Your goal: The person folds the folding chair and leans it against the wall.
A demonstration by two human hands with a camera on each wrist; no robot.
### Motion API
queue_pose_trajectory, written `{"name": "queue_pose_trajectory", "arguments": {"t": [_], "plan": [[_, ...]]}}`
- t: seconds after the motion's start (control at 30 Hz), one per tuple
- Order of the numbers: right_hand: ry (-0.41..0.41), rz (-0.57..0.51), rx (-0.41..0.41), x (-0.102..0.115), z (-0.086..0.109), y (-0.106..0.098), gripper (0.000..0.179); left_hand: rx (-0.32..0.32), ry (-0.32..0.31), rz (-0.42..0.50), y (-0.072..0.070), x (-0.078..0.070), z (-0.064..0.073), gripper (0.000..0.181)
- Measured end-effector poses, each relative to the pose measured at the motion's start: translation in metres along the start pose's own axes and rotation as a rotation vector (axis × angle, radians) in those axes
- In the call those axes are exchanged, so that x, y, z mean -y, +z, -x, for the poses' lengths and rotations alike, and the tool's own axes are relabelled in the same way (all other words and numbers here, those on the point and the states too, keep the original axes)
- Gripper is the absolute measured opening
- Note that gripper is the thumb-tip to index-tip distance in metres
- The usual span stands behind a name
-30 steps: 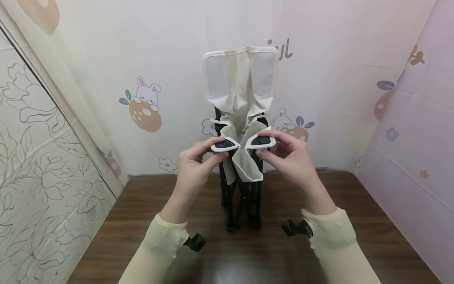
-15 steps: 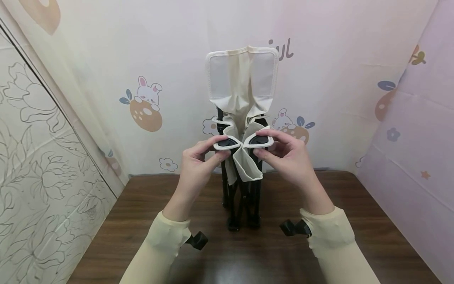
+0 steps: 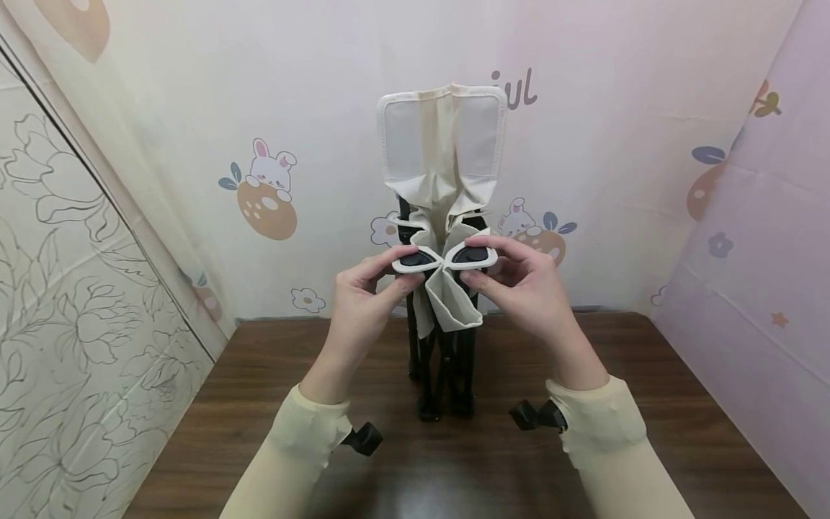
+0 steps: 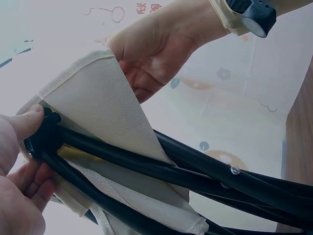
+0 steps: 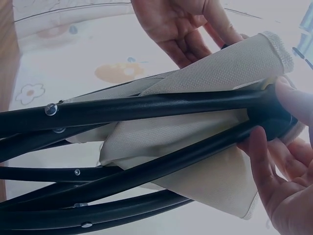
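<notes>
A small folding chair stands upright on the table, its cream fabric back raised and its black tube frame bunched close together. My left hand pinches the left front corner of the seat, thumb below and fingers above. The matching right corner is pinched by my right hand in the same way. Both corners have white edging round a black cap, and their inner tips meet or nearly meet. Between them the seat cloth sags in a fold. The left wrist view shows crossed black tubes beneath the cloth.
The chair's feet rest on a dark wooden table. Close behind it hangs a pale curtain printed with rabbits, and more printed cloth closes off the right side. A floral panel stands at left.
Both hands have drawn slightly inward, bringing the two seat corners together and narrowing the gap between them. The chair's legs stand a little closer together. Both grips are kept.
</notes>
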State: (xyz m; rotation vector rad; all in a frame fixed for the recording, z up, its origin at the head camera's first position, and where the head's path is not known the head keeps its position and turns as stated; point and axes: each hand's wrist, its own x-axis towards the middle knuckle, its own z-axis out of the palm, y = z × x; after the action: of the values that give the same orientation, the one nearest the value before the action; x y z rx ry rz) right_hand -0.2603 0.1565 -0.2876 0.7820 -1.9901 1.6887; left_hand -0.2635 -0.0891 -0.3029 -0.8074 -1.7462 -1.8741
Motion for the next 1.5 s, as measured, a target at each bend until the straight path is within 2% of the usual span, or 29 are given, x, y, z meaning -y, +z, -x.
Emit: {"name": "queue_pose_trajectory", "arguments": {"t": [0.5,1.03,1.33,1.5], "plan": [[0.017,-0.006,0.02,-0.003,-0.004,0.002,0.05,0.047,0.02,0.009,0.001,0.003,-0.006,0.037],[-0.039,-0.027,0.092,-0.005,-0.01,-0.003,0.046,0.155,-0.023,0.073,-0.005,0.007,-0.015,0.038],[-0.037,-0.035,0.113,-0.004,-0.011,-0.003,0.046,0.149,-0.043,0.093,-0.005,0.009,-0.016,0.039],[-0.016,-0.012,0.121,-0.003,-0.011,-0.002,0.046,0.124,-0.043,0.088,-0.006,0.012,-0.015,0.039]]}}
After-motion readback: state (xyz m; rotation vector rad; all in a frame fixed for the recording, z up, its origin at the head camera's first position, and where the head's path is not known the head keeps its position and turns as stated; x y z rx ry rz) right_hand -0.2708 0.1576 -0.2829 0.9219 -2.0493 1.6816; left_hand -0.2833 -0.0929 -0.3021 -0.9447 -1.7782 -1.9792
